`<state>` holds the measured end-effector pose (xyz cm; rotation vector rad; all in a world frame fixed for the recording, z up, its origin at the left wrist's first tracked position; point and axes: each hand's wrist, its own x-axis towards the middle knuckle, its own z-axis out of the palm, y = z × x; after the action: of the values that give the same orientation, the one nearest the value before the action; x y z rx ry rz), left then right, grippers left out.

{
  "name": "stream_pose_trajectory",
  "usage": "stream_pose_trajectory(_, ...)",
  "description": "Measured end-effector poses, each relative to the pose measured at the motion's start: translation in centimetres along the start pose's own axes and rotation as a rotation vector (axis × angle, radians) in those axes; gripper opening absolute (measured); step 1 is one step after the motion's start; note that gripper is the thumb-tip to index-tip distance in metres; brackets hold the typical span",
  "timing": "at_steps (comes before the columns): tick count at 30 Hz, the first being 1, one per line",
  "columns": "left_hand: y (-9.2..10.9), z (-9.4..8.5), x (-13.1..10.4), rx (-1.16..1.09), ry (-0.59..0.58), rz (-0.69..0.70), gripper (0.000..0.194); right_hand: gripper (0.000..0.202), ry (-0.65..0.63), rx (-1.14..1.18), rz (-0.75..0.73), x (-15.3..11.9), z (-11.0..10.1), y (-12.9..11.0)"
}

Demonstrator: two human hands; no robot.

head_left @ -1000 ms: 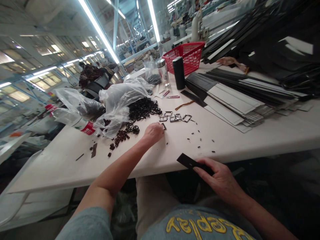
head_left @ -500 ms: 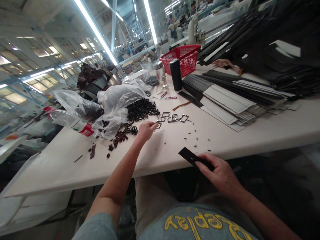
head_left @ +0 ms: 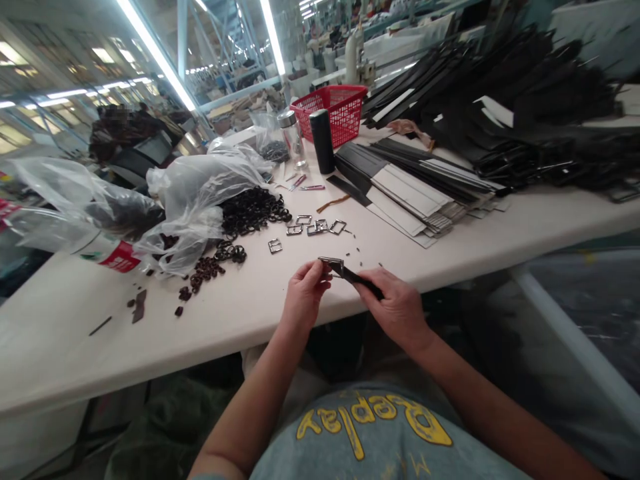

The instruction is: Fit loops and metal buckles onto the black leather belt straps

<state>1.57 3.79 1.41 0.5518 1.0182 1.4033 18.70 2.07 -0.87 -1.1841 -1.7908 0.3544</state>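
My left hand (head_left: 306, 290) pinches a metal belt buckle (head_left: 334, 264) just above the table's near edge. My right hand (head_left: 397, 303) is closed round a black strap (head_left: 367, 283), whose end meets the buckle; I cannot tell whether the strap passes through it. Beyond my hands several loose buckles (head_left: 317, 227) lie in a cluster, and a single buckle (head_left: 275, 246) lies nearer, to the left. Small dark bits (head_left: 361, 255) are scattered beside my right hand.
Plastic bags (head_left: 195, 180), black loops (head_left: 255, 210) and brown loops (head_left: 203, 273) cover the table's left side. A black cylinder (head_left: 323, 143), glass bottle (head_left: 294, 143) and red basket (head_left: 357, 107) stand at the back. Stacked strips (head_left: 415, 193) and dark straps (head_left: 530, 100) fill the right.
My left hand has come back from the buckle cluster with a buckle and met the strap in my right hand. The view has swung to the right.
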Motion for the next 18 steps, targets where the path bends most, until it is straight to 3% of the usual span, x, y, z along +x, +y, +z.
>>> stream_pose_trajectory(3, -0.6, 0.6, -0.2, -0.122, 0.071, -0.031, 0.031, 0.015, -0.026, -0.004, -0.062, -0.4, 0.0, -0.4)
stream_pose_trajectory(8, -0.6, 1.0, -1.1, -0.246, 0.053, -0.170, 0.020, 0.015, -0.021, 0.083, -0.103, -1.0, 0.0, -0.2)
stream_pose_trajectory(14, -0.5, 0.8, -2.1, -0.340, 0.040, -0.300, 0.006, 0.010, -0.015, 0.239, 0.015, -1.5, 0.0, -0.1)
stream_pose_trajectory(18, -0.7, 0.7, -2.6, -0.296, 0.027, -0.301, 0.010, 0.008, -0.010, 0.296, 0.080, -1.6, 0.1, -0.1)
